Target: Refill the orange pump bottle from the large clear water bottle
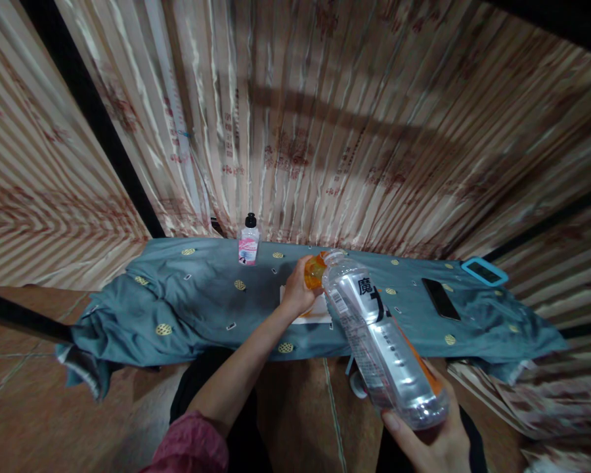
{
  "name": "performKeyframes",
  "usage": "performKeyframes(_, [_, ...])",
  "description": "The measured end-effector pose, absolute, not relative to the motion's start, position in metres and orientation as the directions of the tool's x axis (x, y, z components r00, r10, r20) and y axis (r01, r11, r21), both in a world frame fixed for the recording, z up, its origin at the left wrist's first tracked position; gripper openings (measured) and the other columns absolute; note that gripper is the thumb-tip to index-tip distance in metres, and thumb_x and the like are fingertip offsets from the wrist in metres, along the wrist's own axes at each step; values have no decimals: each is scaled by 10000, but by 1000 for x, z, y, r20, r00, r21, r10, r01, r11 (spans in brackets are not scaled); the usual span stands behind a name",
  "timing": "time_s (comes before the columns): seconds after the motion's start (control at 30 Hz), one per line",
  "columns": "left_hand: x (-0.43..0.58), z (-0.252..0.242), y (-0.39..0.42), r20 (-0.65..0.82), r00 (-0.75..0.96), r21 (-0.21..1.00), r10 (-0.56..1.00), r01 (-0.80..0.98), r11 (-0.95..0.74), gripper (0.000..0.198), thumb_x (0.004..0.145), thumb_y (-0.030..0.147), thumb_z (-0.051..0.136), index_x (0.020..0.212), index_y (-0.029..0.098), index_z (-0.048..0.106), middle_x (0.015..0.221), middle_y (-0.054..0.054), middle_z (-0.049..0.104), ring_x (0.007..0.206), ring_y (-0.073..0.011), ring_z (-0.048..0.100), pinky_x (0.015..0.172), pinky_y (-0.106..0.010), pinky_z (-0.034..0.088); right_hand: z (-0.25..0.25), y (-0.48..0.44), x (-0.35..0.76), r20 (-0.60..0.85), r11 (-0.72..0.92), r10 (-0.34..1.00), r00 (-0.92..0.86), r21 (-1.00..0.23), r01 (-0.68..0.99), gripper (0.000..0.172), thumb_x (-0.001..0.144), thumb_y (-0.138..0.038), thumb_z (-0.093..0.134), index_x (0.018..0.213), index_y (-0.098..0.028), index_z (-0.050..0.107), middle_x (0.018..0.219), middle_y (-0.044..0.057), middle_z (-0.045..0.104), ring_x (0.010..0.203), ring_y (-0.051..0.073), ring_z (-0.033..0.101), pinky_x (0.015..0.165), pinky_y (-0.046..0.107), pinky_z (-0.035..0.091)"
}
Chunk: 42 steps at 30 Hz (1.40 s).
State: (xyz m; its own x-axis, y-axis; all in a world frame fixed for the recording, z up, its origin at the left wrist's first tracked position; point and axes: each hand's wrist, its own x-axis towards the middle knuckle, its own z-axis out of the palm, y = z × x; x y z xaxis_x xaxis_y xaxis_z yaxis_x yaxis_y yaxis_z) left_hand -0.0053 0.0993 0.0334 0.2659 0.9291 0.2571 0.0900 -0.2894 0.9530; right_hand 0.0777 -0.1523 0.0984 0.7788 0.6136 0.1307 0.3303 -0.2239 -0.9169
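Observation:
A large clear plastic bottle (387,341) with a silver and orange label and black characters lies tilted across the front of the table, its neck toward the upper left. My right hand (436,437) is closed around its base. At the mouth end, my left hand (300,289) grips an orange see-through piece (316,270); whether it is a cap or a small cup I cannot tell. A white sheet or pad (318,314) lies on the table below my left hand, partly covered by it.
A small clear bottle (249,246) with a pink label and black cap stands at the table's back. Toward the right lie a black phone (440,299) and a blue-framed device (484,271). A blue-grey patterned cloth (201,299) covers the table; striped curtains (295,118) hang behind.

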Motion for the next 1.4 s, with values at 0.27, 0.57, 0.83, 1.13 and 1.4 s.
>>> performKeyframes(0.27, [-5, 30, 100, 267, 266, 949, 926, 95, -300, 755, 622, 118, 844, 1282, 228, 496, 1229, -78, 684, 1096, -260, 675, 981, -421, 517, 91, -156, 91, 161, -220, 635, 756, -900, 376, 833, 592, -576, 788, 1271, -168, 529, 1172, 109, 679, 1022, 294, 676, 866, 347, 533])
performKeyframes(0.57, [-6, 30, 101, 266, 264, 949, 927, 98, -300, 746, 626, 121, 834, 1284, 235, 502, 1225, -77, 685, 1106, -262, 673, 997, -436, 515, 90, -155, 89, 165, -219, 629, 760, -900, 376, 816, 614, -554, 772, 1278, -157, 511, 1195, 122, 672, 1040, 293, 678, 882, 340, 532])
performKeyframes(0.83, [-5, 30, 102, 277, 252, 949, 927, 78, -305, 746, 604, 112, 840, 1265, 246, 522, 1209, -60, 695, 1085, -255, 681, 989, -430, 522, 92, -155, 92, 148, -228, 655, 741, -896, 381, 861, 546, -537, 814, 1262, -156, 527, 1210, 135, 663, 1065, 315, 659, 871, 352, 535])
performKeyframes(1.13, [-6, 30, 101, 277, 263, 950, 924, 71, -305, 728, 619, 107, 828, 1267, 225, 519, 1229, -79, 687, 1114, -257, 672, 1000, -428, 520, 80, -162, 107, 219, -226, 689, 691, -841, 491, 850, 570, -565, 820, 1258, -151, 541, 1174, 133, 687, 1023, 310, 683, 838, 351, 553])
performKeyframes(1.4, [-6, 31, 100, 273, 267, 948, 924, 86, -305, 738, 627, 139, 840, 1277, 222, 500, 1241, -83, 684, 1122, -259, 670, 1007, -434, 515, 75, -163, 110, 239, -247, 668, 705, -822, 513, 853, 603, -597, 788, 1284, -142, 548, 1186, 134, 683, 1046, 308, 677, 862, 352, 548])
